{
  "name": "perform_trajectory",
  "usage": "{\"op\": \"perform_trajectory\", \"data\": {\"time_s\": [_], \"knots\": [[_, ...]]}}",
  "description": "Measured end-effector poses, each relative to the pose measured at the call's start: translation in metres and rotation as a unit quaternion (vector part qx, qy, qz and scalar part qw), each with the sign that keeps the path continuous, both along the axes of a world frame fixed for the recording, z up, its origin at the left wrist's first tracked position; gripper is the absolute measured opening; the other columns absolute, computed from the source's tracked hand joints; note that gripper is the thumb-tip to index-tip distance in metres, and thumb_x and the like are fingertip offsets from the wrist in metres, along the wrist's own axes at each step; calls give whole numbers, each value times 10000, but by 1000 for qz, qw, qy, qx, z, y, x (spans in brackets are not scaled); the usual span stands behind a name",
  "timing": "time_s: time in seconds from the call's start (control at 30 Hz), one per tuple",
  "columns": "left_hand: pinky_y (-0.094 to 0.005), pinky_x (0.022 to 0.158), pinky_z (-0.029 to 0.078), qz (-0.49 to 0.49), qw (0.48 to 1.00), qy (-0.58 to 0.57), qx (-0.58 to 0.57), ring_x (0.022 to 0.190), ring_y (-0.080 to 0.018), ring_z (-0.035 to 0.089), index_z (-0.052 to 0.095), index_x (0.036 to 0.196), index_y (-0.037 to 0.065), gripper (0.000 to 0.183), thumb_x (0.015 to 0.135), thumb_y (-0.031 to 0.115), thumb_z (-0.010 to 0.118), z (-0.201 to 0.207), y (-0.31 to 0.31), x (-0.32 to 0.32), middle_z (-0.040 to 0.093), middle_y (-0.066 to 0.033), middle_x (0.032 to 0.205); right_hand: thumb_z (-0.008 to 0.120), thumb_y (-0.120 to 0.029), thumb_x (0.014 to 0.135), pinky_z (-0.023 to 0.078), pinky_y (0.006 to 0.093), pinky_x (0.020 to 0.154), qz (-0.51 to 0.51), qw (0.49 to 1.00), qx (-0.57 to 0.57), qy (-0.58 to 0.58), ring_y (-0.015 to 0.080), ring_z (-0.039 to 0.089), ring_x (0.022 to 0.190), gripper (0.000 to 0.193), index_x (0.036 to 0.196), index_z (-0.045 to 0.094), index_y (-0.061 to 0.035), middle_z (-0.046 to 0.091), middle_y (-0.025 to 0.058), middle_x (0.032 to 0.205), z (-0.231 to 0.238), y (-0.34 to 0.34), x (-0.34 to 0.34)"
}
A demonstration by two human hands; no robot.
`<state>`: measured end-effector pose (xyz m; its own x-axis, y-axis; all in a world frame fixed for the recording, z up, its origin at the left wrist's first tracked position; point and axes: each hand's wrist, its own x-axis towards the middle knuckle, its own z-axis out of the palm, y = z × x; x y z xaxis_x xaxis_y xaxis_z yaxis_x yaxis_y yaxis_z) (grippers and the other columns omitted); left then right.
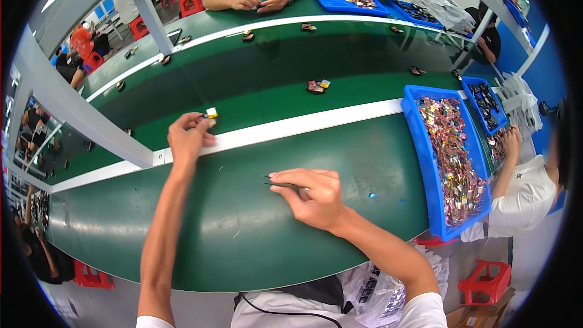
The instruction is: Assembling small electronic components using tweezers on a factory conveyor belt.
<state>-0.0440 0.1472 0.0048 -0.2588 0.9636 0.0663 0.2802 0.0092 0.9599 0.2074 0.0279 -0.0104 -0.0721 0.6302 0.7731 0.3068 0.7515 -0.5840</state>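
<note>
My left hand (189,136) reaches over the white rail to the green conveyor belt, its fingers pinched around a small electronic part (211,113) with white and yellow faces. The fingers partly hide that part, and the hand is slightly blurred. Above the near green worktop (243,231), my right hand (319,197) grips a pair of dark tweezers (271,181). The tweezers point left, their tips slightly apart with nothing visible between them. Farther along the belt, to the right of my left hand, lies a small cluster of pink, black and yellow parts (316,87).
A blue tray (419,164) heaped with small pinkish parts stands on my right; a smaller blue tray (466,88) of black pieces is beyond it. White posts (85,97) rise at the left. Co-workers sit across the belt and at the right. Several small assemblies dot the belt.
</note>
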Motion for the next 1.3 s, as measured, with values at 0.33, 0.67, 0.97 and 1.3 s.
{"op": "perform_trajectory", "data": {"time_s": [0.33, 0.67, 0.97, 1.3], "knots": [[-481, 892, 518, 85, 871, 456, 161, 1029, -426, 665, 705, 1108, 4, 356, 928, 307, 658, 24, 93, -16, 696, -217, 1042, 829, -13, 734, 494, 264, 488, -12, 997, 18, -72, 174, 680, 567, 162, 866, 744, -53, 774, 52, 880, -2, -5, 1], [-298, 504, 553, -259, 951, 151, -75, 621, -147, 652, 706, 1065, -34, 315, 921, 245, 697, 8, 119, 163, 697, -108, 877, 799, -41, 769, 452, 262, 478, -22, 997, 20, -75, 179, 626, 527, 146, 889, 724, -79, 750, 13, 846, 1, -6, 0], [-350, 579, 540, -150, 908, 383, 85, 711, -225, 689, 696, 900, -7, 332, 894, 323, 733, -38, 134, 172, 722, -127, 916, 804, -41, 761, 433, 272, 469, -14, 997, 23, -77, 176, 619, 528, 153, 891, 735, -79, 755, 6, 860, 1, -7, 0], [-254, 379, 401, -231, 972, 38, -17, 476, -121, 589, 555, 998, -30, 196, 1011, 159, 607, 18, 26, 103, 699, -120, 765, 808, -43, 770, 432, 271, 459, -6, 999, -31, -20, 157, 565, 447, 133, 877, 737, -77, 749, 30, 797, 3, -10, 2]]}}
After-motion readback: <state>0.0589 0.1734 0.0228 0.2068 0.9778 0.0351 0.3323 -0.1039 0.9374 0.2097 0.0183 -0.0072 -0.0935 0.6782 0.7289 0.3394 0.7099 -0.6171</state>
